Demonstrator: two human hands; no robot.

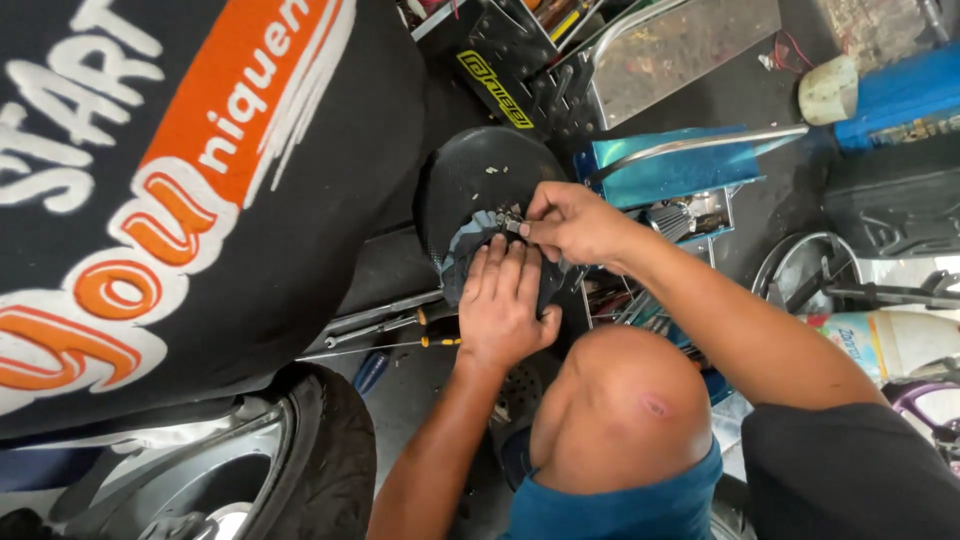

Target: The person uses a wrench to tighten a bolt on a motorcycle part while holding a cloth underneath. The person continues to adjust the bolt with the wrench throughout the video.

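Two hands, one dark pad

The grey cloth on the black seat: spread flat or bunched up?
Mostly flat: the left hand presses the grey cloth against the black seat, while the right hand pinches its top edge.

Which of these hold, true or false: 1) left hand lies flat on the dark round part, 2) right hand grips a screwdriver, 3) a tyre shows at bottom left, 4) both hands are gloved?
1) True: the left hand lies palm down on the dark round part.
2) False: the right hand pinches a small metal piece; the screwdriver lies untouched on the floor.
3) True: a black tyre sits at bottom left.
4) False: both hands are bare.
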